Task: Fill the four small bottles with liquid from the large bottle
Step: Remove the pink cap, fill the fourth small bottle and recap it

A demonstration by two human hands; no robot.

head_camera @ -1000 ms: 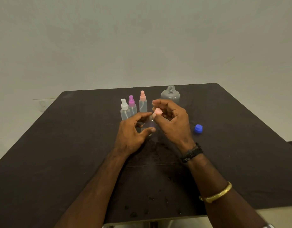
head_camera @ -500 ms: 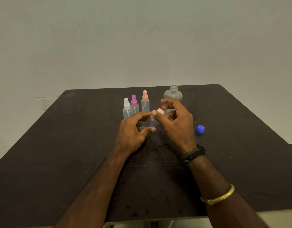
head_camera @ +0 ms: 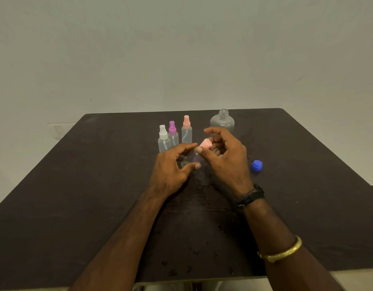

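small bottles stand in a loose group near the far middle of the dark table [head_camera: 76,185]: a white-topped bottle [head_camera: 163,140], a purple-topped bottle [head_camera: 173,134] just behind it, and a pink-topped bottle [head_camera: 186,132] just to their right. all three are upright with spray tops on. the fourth small bottle [head_camera: 192,160] is in front of them, between the two hands. it is clear and hard to make out against the dark top; it seems to stand upright on the table, though its base is blurred.

the left hand [head_camera: 171,171] curls round it, index finger across the far side and thumb on the near side, gripping the body. the right hand [head_camera: 225,158] comes in from the right and pinches a pink cap [head_camera: 205,143] between thumb and bent fingers, right at the top of that bottle (whether the cap sits on the neck or just above it i cannot tell).

the large bottle [head_camera: 222,121] stands upright behind the right hand, near the far edge, its threaded neck uncovered. a blue cap [head_camera: 256,165] lies on the table to the right of the right hand, apart from everything else. the right wrist wears a black band [head_camera: 249,196] and the forearm a gold bangle [head_camera: 282,252]. dark wet spots [head_camera: 173,271] dot the table near the front edge.
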